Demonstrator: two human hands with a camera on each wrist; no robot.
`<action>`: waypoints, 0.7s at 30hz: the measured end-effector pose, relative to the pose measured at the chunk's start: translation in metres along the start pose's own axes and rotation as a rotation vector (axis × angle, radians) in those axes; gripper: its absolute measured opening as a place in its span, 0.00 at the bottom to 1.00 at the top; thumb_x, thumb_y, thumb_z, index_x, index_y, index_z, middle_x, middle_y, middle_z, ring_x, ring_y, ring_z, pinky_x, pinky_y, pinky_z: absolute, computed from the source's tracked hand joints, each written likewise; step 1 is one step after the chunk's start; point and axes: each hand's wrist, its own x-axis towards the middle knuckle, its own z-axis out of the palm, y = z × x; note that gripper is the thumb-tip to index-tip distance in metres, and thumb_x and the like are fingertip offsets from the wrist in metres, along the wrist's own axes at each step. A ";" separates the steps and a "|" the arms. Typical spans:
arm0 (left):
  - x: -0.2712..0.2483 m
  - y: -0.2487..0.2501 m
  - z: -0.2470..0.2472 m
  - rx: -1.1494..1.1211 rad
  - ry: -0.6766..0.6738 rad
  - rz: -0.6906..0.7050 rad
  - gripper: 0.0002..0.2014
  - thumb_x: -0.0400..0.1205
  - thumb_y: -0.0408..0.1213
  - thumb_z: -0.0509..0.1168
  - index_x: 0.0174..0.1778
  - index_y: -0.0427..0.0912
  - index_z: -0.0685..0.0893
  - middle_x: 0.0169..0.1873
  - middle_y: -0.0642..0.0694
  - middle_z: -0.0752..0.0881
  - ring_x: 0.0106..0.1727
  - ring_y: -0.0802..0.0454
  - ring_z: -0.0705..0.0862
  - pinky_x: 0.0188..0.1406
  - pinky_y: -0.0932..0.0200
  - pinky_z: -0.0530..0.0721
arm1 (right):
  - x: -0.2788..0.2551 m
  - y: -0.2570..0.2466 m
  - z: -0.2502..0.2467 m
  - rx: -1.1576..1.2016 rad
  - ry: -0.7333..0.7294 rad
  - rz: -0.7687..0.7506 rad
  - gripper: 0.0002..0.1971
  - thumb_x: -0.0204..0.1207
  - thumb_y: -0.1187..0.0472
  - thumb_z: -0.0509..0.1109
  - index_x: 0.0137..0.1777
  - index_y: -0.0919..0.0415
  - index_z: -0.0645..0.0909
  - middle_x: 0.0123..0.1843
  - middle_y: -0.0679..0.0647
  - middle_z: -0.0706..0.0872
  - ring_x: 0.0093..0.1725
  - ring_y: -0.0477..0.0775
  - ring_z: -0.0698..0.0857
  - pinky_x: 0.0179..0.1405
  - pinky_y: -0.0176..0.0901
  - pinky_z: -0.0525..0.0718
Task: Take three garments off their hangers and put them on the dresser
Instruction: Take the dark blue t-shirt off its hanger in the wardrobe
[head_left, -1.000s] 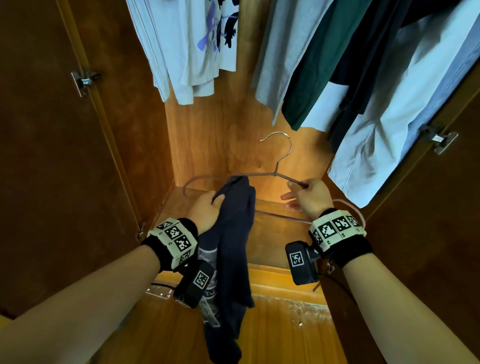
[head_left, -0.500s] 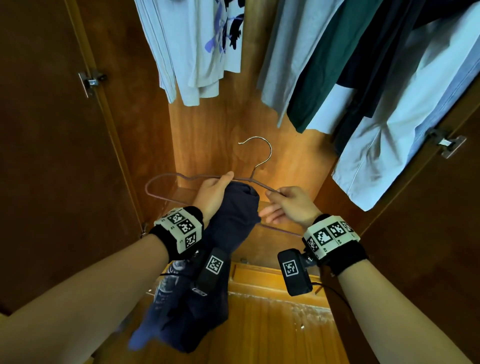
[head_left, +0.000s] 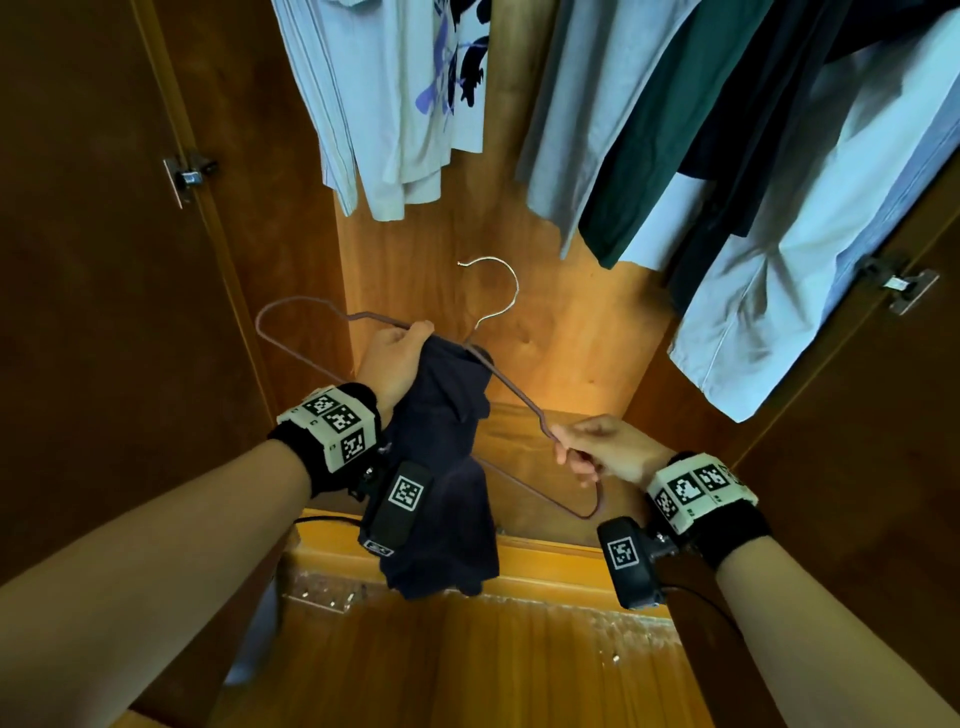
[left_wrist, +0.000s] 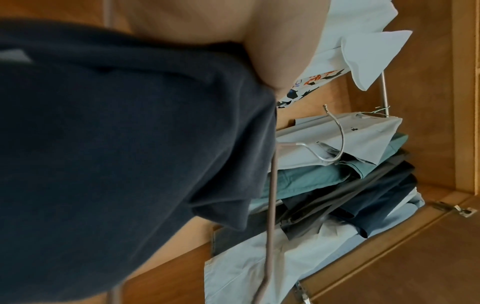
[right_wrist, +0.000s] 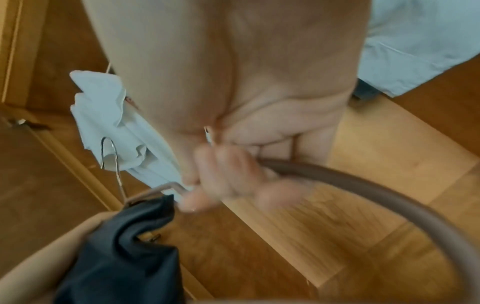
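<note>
A dark navy garment (head_left: 441, 467) hangs bunched from my left hand (head_left: 395, 353), which grips it together with the upper wire of a brown hanger (head_left: 306, 306). The hanger's silver hook (head_left: 498, 291) points up toward the wardrobe back. My right hand (head_left: 587, 447) grips the hanger's lower right arm, fingers curled round the wire. In the left wrist view the navy garment (left_wrist: 116, 154) fills the frame, with the hanger wire (left_wrist: 271, 205) beside it. In the right wrist view my fingers (right_wrist: 228, 176) wrap the brown hanger (right_wrist: 350, 181), and the navy garment (right_wrist: 130, 253) sits below.
Several hanging garments fill the top of the open wardrobe: a white printed shirt (head_left: 415, 104), a grey one (head_left: 587, 114), a dark green one (head_left: 665, 156) and a pale blue shirt (head_left: 810, 234). Wardrobe doors (head_left: 104, 260) stand open on both sides. The wardrobe floor (head_left: 561, 441) lies below.
The hanger has tilted, its left end rising and its right end dropping. My right hand has slid down along its arm toward the right end. My left hand has stayed on the navy garment.
</note>
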 end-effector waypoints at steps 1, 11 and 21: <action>0.004 0.002 -0.004 0.040 0.002 0.006 0.17 0.82 0.49 0.60 0.34 0.40 0.76 0.35 0.37 0.77 0.36 0.44 0.78 0.38 0.53 0.74 | 0.000 0.000 0.000 -0.007 0.044 -0.021 0.21 0.83 0.52 0.58 0.29 0.58 0.74 0.15 0.44 0.68 0.15 0.41 0.66 0.20 0.29 0.71; 0.035 0.039 -0.003 0.317 -0.177 0.101 0.12 0.79 0.36 0.67 0.32 0.39 0.74 0.32 0.38 0.77 0.36 0.43 0.79 0.35 0.55 0.74 | 0.016 -0.047 -0.006 0.054 0.502 -0.191 0.20 0.85 0.63 0.54 0.29 0.58 0.72 0.23 0.54 0.63 0.09 0.39 0.61 0.09 0.26 0.56; 0.098 0.126 0.003 0.485 -0.117 0.341 0.15 0.79 0.23 0.56 0.60 0.27 0.78 0.48 0.30 0.81 0.50 0.36 0.82 0.39 0.54 0.77 | 0.064 -0.157 -0.065 0.130 0.711 -0.354 0.20 0.83 0.64 0.52 0.29 0.56 0.73 0.21 0.51 0.64 0.06 0.41 0.63 0.06 0.28 0.57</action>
